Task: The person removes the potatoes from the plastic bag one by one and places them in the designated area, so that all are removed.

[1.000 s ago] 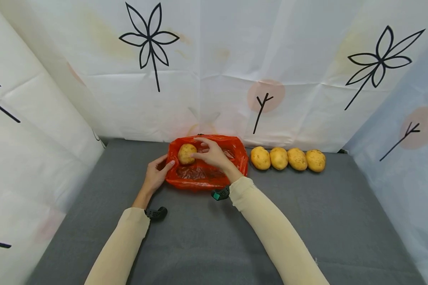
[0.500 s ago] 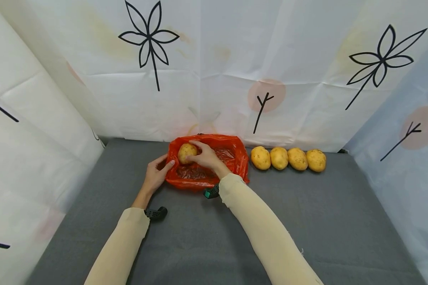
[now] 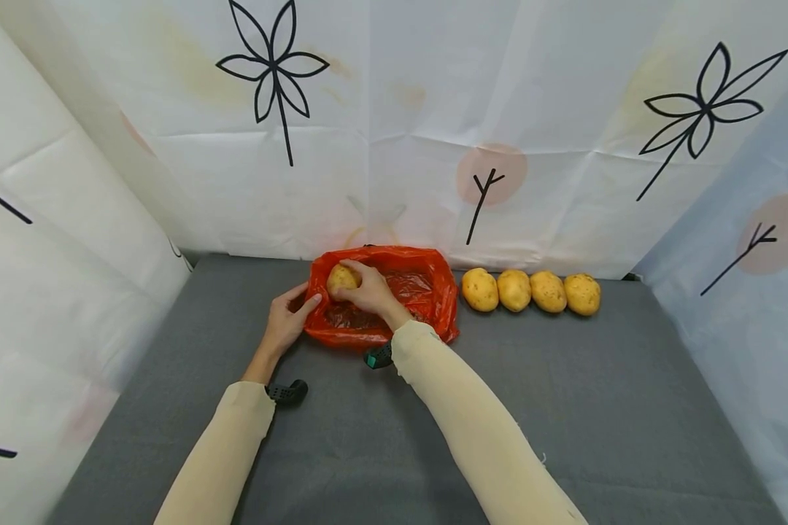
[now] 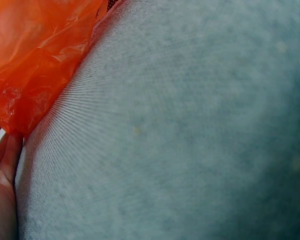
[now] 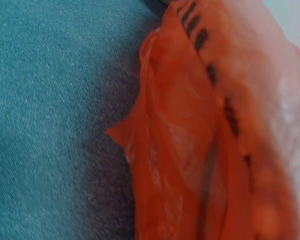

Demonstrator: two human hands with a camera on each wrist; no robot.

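A red plastic bag (image 3: pixel 361 340) spreads open on the grey table, its rim wide and its sides standing up. My left hand (image 3: pixel 285 319) holds the bag's left edge, thumb over the rim and fingers outside; the left wrist view shows fingers (image 4: pixel 9 155) against the orange-red plastic (image 4: pixel 35 75). Inside the bag, at its left end, sits a yellow potato (image 3: pixel 340 280). My right hand (image 3: pixel 371 292) reaches in and grips this potato, fingers over its top and thumb on the near side. The right wrist view shows only bag plastic (image 5: pixel 175 125) and cloth, no fingers.
Several potatoes (image 3: pixel 514 291) stand in a row right of the bag, along the table's back edge. Dark slots (image 5: pixel 230 117) show through the plastic. White printed fabric (image 3: pixel 394 197) hangs behind and at both sides of the grey table (image 3: pixel 565 408).
My right hand has moved left inside the bag, and its fingers have closed round the potato. My left hand stays at the bag's left edge.
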